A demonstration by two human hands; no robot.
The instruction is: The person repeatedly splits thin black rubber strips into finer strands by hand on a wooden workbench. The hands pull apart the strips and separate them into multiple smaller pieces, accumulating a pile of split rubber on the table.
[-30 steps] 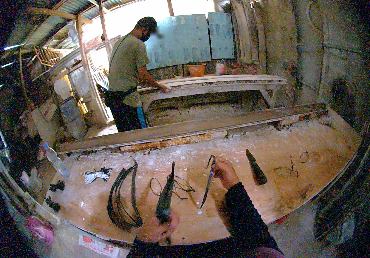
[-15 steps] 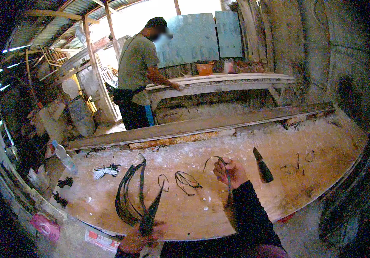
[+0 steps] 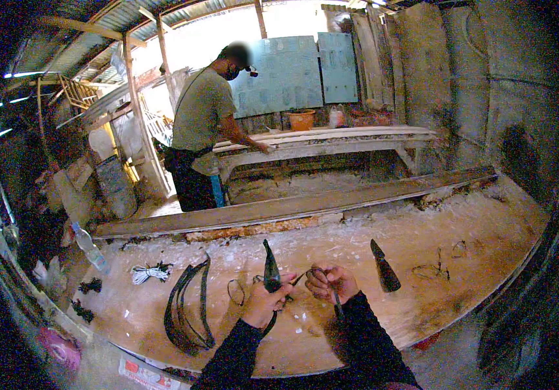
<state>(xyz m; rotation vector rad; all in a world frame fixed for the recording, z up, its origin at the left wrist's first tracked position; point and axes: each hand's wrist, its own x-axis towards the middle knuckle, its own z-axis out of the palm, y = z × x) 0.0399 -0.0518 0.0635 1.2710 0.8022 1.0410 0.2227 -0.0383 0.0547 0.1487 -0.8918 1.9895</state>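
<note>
Over the middle of the workbench, my left hand (image 3: 267, 305) grips a dark, tapered, pointed piece (image 3: 270, 265) with its tip upward. I cannot tell what kind of tool or sheath it is. Close by on the right, my right hand (image 3: 332, 285) pinches a thin dark strap (image 3: 338, 309); part of it hangs below the fist and an end points toward my left fingers. A similar dark pointed piece (image 3: 385, 268) lies right of my right hand. Left of my left hand are curved black straps (image 3: 176, 305) and a small dark loop (image 3: 235, 292).
A bundle of white cord (image 3: 149, 273), two black clumps (image 3: 89, 285) and a clear plastic bottle (image 3: 89, 247) are at the left. Thin dark loops (image 3: 430, 268) lie at the right. A long wooden beam (image 3: 305, 205) spans the far edge; beyond it a person (image 3: 198, 123) leans over another bench (image 3: 331, 138).
My left hand has risen from the near edge, moving right with the pointed piece, and is now beside my right hand. My right hand sits slightly lower, still holding the strap.
</note>
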